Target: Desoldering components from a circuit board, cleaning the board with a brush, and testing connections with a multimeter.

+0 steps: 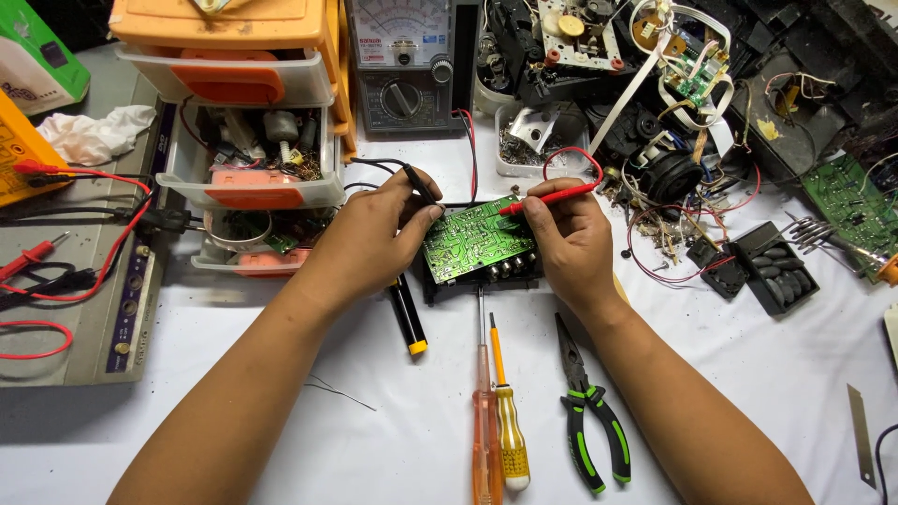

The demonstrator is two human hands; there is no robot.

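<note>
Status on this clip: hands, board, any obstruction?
Left hand holds black probe; right hand holds red probe on green circuit board. Nothing blocking.

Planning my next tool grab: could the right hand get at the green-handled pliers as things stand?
Probably yes, once freed: the pliers lie uncovered on the white table just below the right hand, though it now holds the red probe.

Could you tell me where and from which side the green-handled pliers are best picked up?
Judging by the pose, grip the pliers across both green-and-black handles, coming from above: they lie flat, jaws pointing away, handles towards the person, with bare table on each side.
</note>
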